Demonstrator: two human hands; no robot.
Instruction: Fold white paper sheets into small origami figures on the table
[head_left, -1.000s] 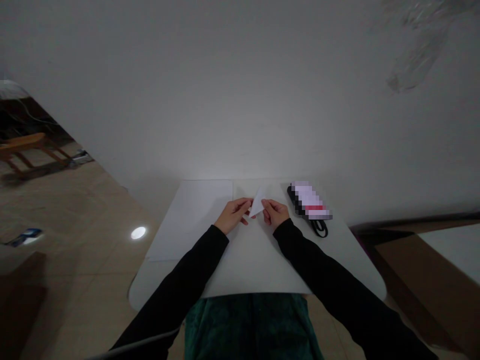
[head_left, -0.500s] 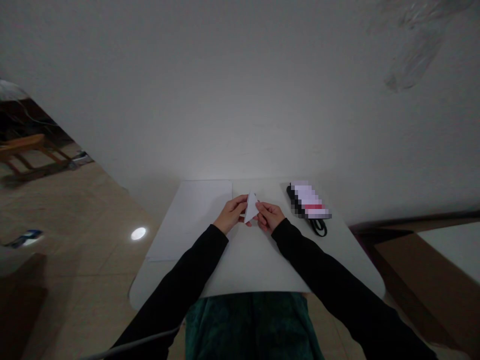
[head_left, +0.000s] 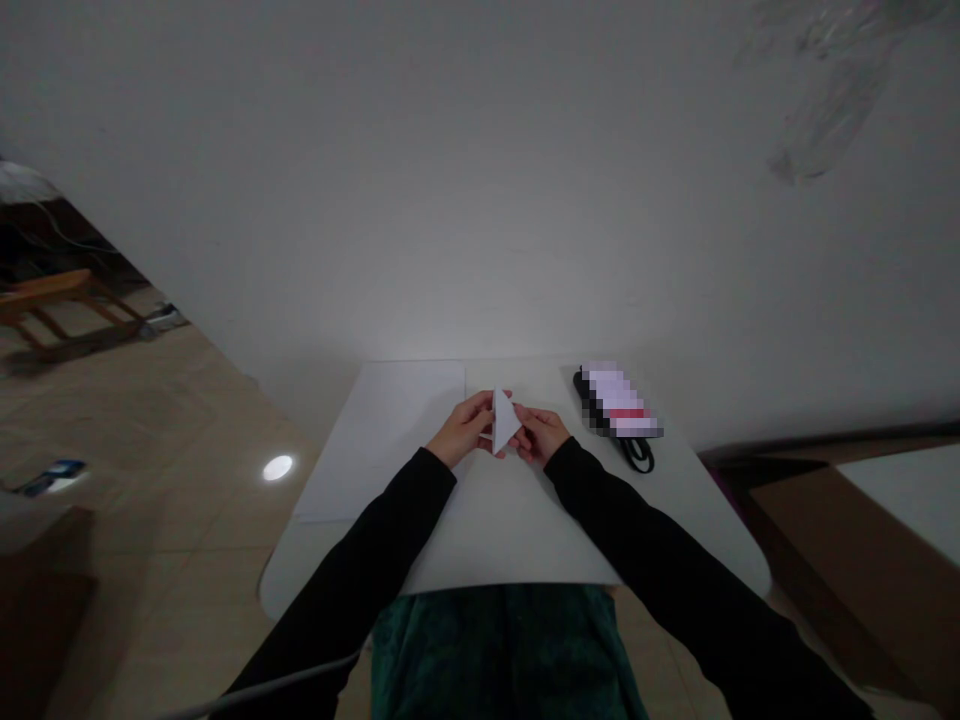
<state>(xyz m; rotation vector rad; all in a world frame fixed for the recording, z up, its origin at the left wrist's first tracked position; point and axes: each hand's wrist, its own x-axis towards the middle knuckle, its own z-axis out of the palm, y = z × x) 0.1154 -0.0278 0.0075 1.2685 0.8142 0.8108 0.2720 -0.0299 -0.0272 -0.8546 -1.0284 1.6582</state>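
Left hand [head_left: 462, 426] and right hand [head_left: 544, 433] both pinch a small folded white paper triangle [head_left: 504, 421] above the white tabletop [head_left: 517, 535].
From my end, I'd keep both pinches light and the paper's edges even; I judge the best room lies nearside. Flat white paper sheet [head_left: 382, 440] at left, pixelated black-edged item [head_left: 616, 400] with looped black strap [head_left: 640, 456] right, pale grey wall [head_left: 487, 200] bounding the far edge.

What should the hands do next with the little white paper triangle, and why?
Maybe the right hand should pinch along a slanted edge of the paper triangle to flatten it. That seems handy because the left hand holds the straight side, while the right hand's fingers are at the opposite corner.
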